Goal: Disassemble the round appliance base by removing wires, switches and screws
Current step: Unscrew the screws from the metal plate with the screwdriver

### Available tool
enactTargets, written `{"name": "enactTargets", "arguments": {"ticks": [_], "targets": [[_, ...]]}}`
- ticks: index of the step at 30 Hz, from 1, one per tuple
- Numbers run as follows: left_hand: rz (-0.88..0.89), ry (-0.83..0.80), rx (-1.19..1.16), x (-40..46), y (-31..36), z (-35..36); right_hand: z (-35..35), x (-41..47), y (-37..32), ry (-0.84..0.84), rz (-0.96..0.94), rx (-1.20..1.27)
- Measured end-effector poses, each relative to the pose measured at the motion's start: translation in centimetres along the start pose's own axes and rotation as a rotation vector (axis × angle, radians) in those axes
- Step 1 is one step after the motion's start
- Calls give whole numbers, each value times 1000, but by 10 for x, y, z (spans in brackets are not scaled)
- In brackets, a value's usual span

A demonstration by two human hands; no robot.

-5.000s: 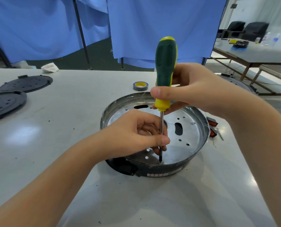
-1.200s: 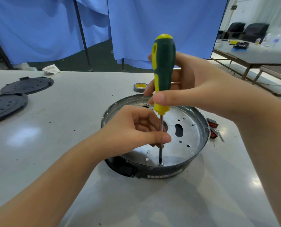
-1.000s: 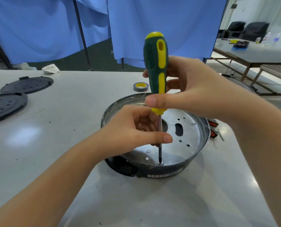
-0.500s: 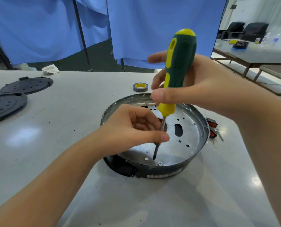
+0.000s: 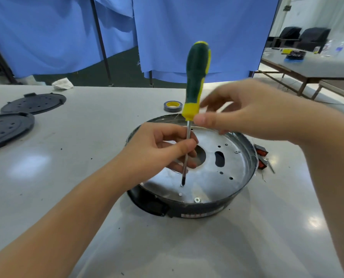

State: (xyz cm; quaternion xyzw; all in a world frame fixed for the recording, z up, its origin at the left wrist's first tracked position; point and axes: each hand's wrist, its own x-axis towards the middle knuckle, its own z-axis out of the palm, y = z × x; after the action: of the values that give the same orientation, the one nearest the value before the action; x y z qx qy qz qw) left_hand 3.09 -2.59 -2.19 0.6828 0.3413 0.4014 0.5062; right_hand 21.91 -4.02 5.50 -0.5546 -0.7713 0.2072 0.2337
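The round appliance base [image 5: 207, 212] sits on the table, black wall outside, perforated silver plate [image 5: 223, 177] inside. A green and yellow screwdriver [image 5: 196, 77] stands almost upright over it. Its tip rests on the plate by a small hole, left of a loose screw [image 5: 196, 200] near the front rim. My left hand [image 5: 159, 151] pinches the steel shaft between thumb and fingers. My right hand [image 5: 257, 117] hovers just right of the yellow collar, fingers spread and relaxed, not wrapped round the handle.
Two red switches [image 5: 261, 157] and a small metal piece lie right of the base. A tape roll [image 5: 172, 106] sits behind it. Two black round lids [image 5: 33, 103] [image 5: 4, 129] lie far left, a white rag [image 5: 62, 84] beyond. Blue curtains hang behind the table.
The screwdriver tip came off the front screw and moved left onto the plate. My right hand released the handle and opened; my left hand kept its pinch on the shaft.
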Motion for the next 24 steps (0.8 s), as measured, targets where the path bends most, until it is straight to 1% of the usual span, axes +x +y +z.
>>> {"name": "enactTargets", "arguments": {"ticks": [2, 4, 6, 9, 11, 16, 24], "targets": [[-36, 86, -25, 3, -1, -1, 1, -2, 1, -169, 60, -209], [-78, 141, -27, 5, -3, -1, 9, -5, -1, -348, 60, -282], [-121, 162, -12, 7, -4, 0, 21, -7, -5, -433, 25, -316], [-171, 153, 30, 7, -5, 2, 40, -7, -7, -504, -28, -384], [-191, 142, 43, 8, -5, 3, 47, -6, -8, -534, -26, -398], [-235, 132, 58, 7, -6, 2, 53, -6, -9, -547, -33, -387], [-243, 132, 79, 8, -6, 3, 55, -3, -9, -609, -24, -391]]}}
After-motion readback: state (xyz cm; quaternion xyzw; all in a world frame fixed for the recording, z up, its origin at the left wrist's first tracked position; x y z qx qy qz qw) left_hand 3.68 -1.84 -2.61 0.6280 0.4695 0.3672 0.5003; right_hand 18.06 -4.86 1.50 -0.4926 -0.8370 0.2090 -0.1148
